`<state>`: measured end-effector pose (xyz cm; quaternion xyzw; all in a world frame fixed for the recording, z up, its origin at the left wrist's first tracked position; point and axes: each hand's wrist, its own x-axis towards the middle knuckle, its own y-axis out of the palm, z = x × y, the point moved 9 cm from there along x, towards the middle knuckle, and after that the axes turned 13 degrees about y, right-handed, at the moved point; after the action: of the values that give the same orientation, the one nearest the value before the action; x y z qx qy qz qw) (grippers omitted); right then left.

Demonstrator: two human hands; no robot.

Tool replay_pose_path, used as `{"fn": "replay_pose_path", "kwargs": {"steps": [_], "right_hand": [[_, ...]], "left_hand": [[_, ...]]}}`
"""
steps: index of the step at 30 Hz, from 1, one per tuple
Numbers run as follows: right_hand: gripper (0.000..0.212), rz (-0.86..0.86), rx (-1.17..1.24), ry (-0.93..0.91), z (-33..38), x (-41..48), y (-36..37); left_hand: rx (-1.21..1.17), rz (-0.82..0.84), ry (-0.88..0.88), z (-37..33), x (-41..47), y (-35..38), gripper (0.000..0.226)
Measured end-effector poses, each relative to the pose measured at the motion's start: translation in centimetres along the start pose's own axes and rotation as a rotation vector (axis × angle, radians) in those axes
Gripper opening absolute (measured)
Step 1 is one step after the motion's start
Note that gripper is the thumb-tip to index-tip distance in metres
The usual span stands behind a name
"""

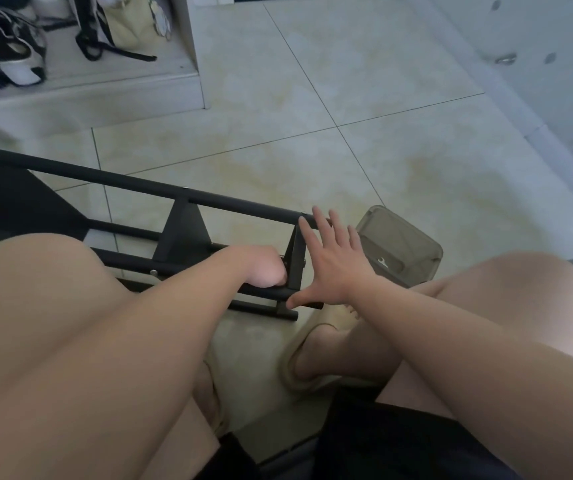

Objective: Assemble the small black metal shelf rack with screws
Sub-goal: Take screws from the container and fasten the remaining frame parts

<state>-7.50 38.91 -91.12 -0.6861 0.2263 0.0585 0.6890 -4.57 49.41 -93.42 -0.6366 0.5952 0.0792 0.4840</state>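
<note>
Rack (181, 223) lies on the floor (278, 150) by my knees. Right hand (333, 261), fingers spread, braces its right end; left hand (264, 268) curls there, grip unclear. A slip may misalign the joint.

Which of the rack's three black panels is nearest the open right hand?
The end panel beside the plastic box; the other two lie further left.

Matt black metal on the rack (139, 183), its tubes smooth with barely a glint. The floor tiles (347, 81) look pale, glazed and softly glossy. The box (399, 247) shows smoky translucent plastic with smooth walls.
</note>
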Motion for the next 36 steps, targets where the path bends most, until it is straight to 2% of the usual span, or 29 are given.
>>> {"fn": "replay_pose_path", "kwargs": {"steps": [4, 10, 14, 17, 21, 25, 27, 30, 36], "right_hand": [[0.16, 0.06, -0.105, -0.089, 0.3, 1.3, 0.8], [0.159, 0.06, -0.083, -0.168, 0.5, 1.6, 1.4], [0.157, 0.068, -0.087, -0.174, 0.5, 1.8, 1.5], [0.157, 0.076, -0.087, -0.174, 0.5, 1.8, 1.5], [0.157, 0.089, -0.086, -0.167, 0.4, 1.8, 1.5], [0.157, 0.098, -0.093, -0.157, 0.3, 2.0, 1.3], [0.157, 0.1, -0.098, -0.153, 0.3, 2.0, 1.2], [0.157, 0.104, -0.106, -0.154, 0.3, 2.1, 1.2], [0.157, 0.107, -0.112, -0.152, 0.4, 1.9, 1.1]], "left_hand": [[-0.014, 0.017, 0.018, 0.2, 0.4, 0.1, 0.025], [-0.123, 0.085, -0.011, 1.5, 1.5, 0.4, 0.017], [-0.402, 0.015, -0.211, 4.3, 2.9, 0.8, 0.03], [-0.669, -0.094, -0.278, 5.6, 4.4, 1.6, 0.017], [-0.903, -0.109, -0.187, 5.2, 4.4, 2.0, 0.021], [-0.999, -0.083, -0.104, 4.4, 3.5, 1.6, 0.041], [-1.069, -0.11, -0.082, 4.2, 3.3, 1.3, 0.031], [-1.042, -0.122, -0.073, 3.9, 3.3, 1.3, 0.017], [-0.854, -0.131, -0.021, 4.4, 4.3, 1.4, 0.023]]}}
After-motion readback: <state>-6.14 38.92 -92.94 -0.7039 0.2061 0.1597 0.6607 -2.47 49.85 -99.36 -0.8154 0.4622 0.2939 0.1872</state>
